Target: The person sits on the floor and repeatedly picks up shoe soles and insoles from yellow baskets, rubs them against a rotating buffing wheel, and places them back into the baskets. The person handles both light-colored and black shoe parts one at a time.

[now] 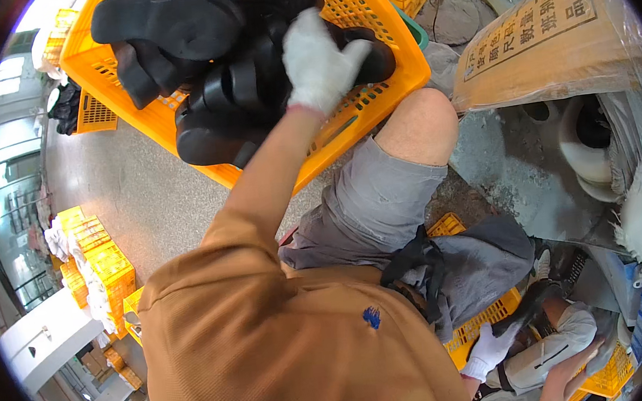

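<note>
You are in a footwear factory or workshop. The big orange crate (364, 11) ahead of you is heaped with black rubber soles (207, 57). More crates (99, 260) of the same kind stand stacked well to the left of it and below, across the bare concrete floor (143, 194). To the right of the big crate a cardboard carton (553, 39) wrapped in plastic sits above pale moulded soles (587, 152). A white machine (45, 343) stands beyond the stacked crates.
</note>
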A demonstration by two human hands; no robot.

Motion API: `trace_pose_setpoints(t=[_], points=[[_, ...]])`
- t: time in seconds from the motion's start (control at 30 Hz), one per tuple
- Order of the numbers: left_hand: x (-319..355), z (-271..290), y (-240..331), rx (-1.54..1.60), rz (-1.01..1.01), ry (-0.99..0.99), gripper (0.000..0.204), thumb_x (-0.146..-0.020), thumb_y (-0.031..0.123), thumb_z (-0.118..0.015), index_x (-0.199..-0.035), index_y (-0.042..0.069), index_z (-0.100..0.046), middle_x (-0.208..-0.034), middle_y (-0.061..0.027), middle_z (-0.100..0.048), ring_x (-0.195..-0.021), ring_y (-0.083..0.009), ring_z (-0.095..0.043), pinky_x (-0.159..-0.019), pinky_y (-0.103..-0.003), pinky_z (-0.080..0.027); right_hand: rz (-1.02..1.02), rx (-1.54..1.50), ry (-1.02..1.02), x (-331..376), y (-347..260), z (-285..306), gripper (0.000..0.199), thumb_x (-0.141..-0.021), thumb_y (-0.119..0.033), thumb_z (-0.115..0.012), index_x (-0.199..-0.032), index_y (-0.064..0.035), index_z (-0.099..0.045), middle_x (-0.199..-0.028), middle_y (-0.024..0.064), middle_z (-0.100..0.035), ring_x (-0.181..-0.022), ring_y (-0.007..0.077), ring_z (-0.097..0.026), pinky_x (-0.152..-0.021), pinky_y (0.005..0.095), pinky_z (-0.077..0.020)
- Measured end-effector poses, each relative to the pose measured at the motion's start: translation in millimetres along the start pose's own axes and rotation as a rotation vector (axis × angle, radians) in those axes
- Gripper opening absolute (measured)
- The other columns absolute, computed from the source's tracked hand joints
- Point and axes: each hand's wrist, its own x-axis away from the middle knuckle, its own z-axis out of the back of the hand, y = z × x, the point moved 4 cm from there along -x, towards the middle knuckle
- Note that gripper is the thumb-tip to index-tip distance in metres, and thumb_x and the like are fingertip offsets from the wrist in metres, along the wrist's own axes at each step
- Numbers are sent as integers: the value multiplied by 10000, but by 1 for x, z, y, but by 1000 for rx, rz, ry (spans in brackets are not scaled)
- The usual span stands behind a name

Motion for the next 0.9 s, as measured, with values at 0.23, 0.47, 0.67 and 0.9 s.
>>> trace_pose_setpoints(t=[0.23, 0.47, 0.67, 0.9], points=[[-73, 38, 3, 156, 133, -7, 693, -783, 431, -918, -1171, -58, -618, -1098, -277, -706, -1039, -418, -717, -959, -506, -586, 231, -244, -138, -36, -105, 22, 607, -985, -101, -700, -1558, 30, -550, -1620, 251, -535, -1468, 360, -552, -1223, 408, -422], [25, 141, 183, 1144, 624, -360, 333, -1002, 224, -771, -1227, 0, -672, -1151, -61, -724, -1048, -140, -676, -938, -336, -575, 1192, -197, 205, 30, -235, 44, 906, -868, -160, -845, -1655, -71, -405, -1697, 289, -386, -1549, 586, -342, -1250, 692, -304], [179, -13, 232, 917, 285, -1037, 773, -918, 412, -878, -1439, -62, -559, -1317, -177, -684, -1178, -237, -653, -1055, -359, -532, -130, -932, 238, 3, -141, 100, 387, -1040, -89, -676, -1388, 80, -679, -1351, 170, -739, -1175, 278, -710, -1036, 392, -553], [210, -69, 377, 1718, 1121, -1344, 331, -1073, 246, -655, -1255, -26, -698, -1127, -174, -790, -1001, -310, -787, -980, -498, -638, -33, -1224, 241, 3, -169, 83, 499, -979, -83, -766, -1433, 54, -611, -1424, 153, -650, -1212, 272, -689, -994, 400, -606]])
